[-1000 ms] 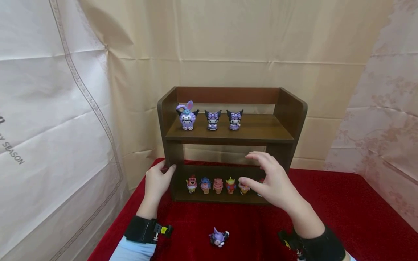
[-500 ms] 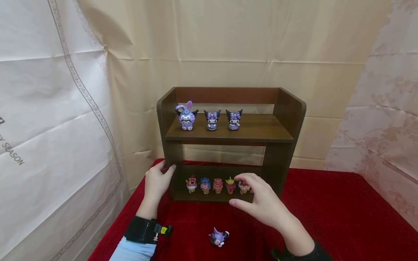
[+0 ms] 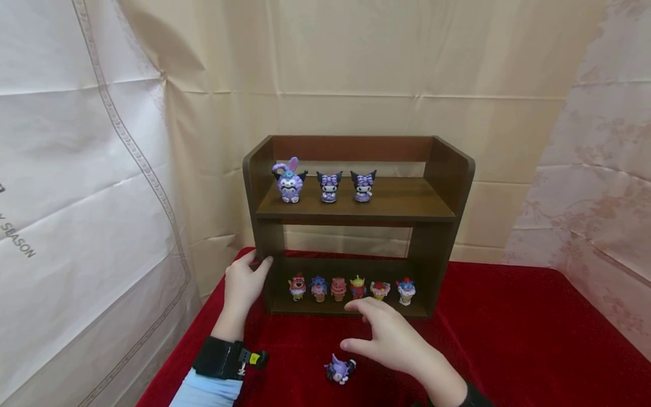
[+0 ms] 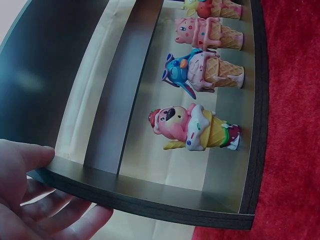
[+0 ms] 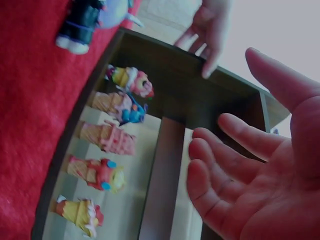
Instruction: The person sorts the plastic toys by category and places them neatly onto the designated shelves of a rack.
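Note:
A dark brown two-tier shelf (image 3: 356, 217) stands on the red cloth. My left hand (image 3: 245, 282) holds its left side panel (image 4: 150, 200), thumb on the inner side and fingers along the outer side. My right hand (image 3: 389, 339) is in the air in front of the lower tier, thumb and fingers spread apart with nothing between them. Close to its thumb, a purple figurine (image 3: 339, 370) with black parts lies on the cloth; in the right wrist view part of this figurine (image 5: 80, 25) shows at the top left. The right palm (image 5: 280, 195) faces its camera.
On the upper tier stand a fluffy purple bunny-eared figurine (image 3: 290, 183) and two purple-bowed figurines with black ears (image 3: 329, 187). Several ice-cream-cone figurines (image 3: 319, 288) line the lower tier. Red velvet cloth (image 3: 519, 328) covers the table; beige curtain (image 3: 351, 68) hangs behind.
My right hand has moved down and left, from in front of the lower tier's right end toward the purple figurine on the cloth, uncovering the rightmost cone figurine. My left hand stays on the panel.

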`<state>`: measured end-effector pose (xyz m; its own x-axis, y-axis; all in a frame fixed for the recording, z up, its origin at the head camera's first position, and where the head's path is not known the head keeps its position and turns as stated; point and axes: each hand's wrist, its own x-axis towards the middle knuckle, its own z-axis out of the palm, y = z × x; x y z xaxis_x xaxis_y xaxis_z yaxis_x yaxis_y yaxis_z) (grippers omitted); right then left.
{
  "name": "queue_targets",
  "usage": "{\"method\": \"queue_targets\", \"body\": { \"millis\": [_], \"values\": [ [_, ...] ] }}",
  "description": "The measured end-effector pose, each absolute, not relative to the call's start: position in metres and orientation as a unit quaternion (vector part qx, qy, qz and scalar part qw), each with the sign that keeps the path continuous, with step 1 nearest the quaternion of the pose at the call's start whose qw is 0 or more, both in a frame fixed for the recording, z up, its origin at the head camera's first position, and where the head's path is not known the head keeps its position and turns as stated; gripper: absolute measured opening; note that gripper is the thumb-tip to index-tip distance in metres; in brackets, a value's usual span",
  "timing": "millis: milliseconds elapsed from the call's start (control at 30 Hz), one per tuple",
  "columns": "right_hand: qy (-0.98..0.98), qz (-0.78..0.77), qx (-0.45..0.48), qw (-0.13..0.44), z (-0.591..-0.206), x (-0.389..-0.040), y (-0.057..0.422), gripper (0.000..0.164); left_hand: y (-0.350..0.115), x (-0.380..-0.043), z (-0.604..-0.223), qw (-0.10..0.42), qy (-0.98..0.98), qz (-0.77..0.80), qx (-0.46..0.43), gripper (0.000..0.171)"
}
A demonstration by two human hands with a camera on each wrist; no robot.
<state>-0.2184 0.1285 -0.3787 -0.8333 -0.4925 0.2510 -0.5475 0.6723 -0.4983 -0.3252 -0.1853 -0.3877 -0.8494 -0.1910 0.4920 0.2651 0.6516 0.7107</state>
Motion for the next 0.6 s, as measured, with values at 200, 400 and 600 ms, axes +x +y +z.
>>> {"method": "queue_targets", "body": {
  "millis": [200,400,600],
  "values": [
    [-0.924,0.228,0.306,0.011,-0.391,-0.221,0.120,0.044,-0.186,-0.325,-0.388,0.276,-0.865,-0.419,-0.021,0.034],
    [-0.923,0.196,0.329,-0.027,-0.402,-0.222,0.116,0.036,-0.185,-0.324,-0.387,0.270,-0.865,-0.423,-0.020,0.035],
    [-0.921,0.173,0.345,-0.049,-0.409,-0.222,0.112,0.035,-0.184,-0.324,-0.386,0.266,-0.865,-0.425,-0.021,0.035]
  ]
}}
